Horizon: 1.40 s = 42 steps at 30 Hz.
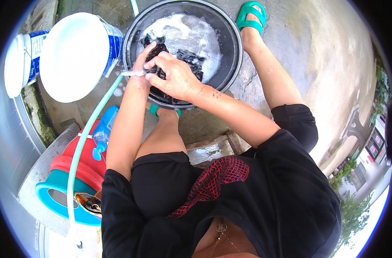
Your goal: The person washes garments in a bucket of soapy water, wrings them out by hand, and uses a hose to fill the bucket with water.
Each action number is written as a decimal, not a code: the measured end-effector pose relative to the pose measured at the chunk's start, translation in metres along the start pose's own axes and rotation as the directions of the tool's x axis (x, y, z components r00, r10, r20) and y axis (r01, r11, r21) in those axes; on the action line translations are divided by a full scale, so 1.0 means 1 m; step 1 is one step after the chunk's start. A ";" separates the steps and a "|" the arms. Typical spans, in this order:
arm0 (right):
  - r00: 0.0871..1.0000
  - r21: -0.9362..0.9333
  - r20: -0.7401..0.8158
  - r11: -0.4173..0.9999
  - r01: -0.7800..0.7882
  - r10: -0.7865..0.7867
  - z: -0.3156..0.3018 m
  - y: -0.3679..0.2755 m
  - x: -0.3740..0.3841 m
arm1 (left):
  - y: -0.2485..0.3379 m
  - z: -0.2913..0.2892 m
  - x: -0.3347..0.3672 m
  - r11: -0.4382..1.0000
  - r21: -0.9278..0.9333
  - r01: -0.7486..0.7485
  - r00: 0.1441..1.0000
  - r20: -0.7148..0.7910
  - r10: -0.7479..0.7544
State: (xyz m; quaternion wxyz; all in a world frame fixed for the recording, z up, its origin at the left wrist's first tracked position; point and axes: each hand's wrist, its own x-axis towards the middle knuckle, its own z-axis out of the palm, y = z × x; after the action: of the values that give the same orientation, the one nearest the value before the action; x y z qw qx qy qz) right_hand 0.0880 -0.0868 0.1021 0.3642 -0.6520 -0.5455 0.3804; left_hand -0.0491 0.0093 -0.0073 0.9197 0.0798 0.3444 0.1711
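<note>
A black round basin (230, 47) holds soapy foam and water with dark wet cloth (185, 58) in it. My left hand (141, 64) and my right hand (172, 77) meet at the basin's near rim, both gripping a bunch of the dark cloth and pressing it together. My right hand lies over the left one, so the fingers underneath are partly hidden. My feet in green sandals (251, 17) stand beside the basin on wet concrete.
A pale green hose (90, 129) runs from lower left to the basin rim. White lidded buckets (75, 56) stand at upper left. A blue bottle (103, 131), red and teal stacked tubs (60, 189) sit at left. A wooden block (209, 148) is under me.
</note>
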 end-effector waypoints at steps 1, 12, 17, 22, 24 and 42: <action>0.999 -0.065 -0.029 0.997 -0.039 0.038 -0.004 -0.001 -0.003 | -0.010 0.036 -0.011 0.983 0.110 -0.148 0.987 -0.049 0.154; 0.957 -0.170 -0.107 0.943 -0.286 0.271 -0.041 0.091 0.027 | -0.016 0.056 0.037 0.936 0.350 0.039 0.927 -0.363 0.098; 0.988 -0.362 -0.015 0.921 -0.146 0.151 -0.057 0.070 -0.003 | -0.014 0.069 0.030 0.928 0.343 0.144 0.934 -0.357 -0.013; 0.960 -0.282 0.016 0.923 -0.262 0.278 -0.050 0.084 -0.003 | -0.002 0.044 0.030 0.930 0.360 0.076 0.954 -0.297 0.037; 0.949 -0.137 -0.036 0.939 -0.315 0.313 -0.063 0.074 0.002 | 0.011 0.036 0.024 0.958 0.288 0.011 0.948 -0.308 0.081; 0.891 -0.017 -0.442 0.994 0.110 -0.106 -0.067 -0.034 0.018 | 0.002 0.051 -0.022 0.736 0.500 -0.457 0.888 0.297 0.350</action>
State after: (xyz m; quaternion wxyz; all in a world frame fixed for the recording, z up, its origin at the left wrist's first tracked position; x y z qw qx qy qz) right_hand 0.1355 -0.0683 0.1601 0.5018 -0.6884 -0.4824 0.2040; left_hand -0.0316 0.0014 0.0446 0.8237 0.4325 0.2671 0.2512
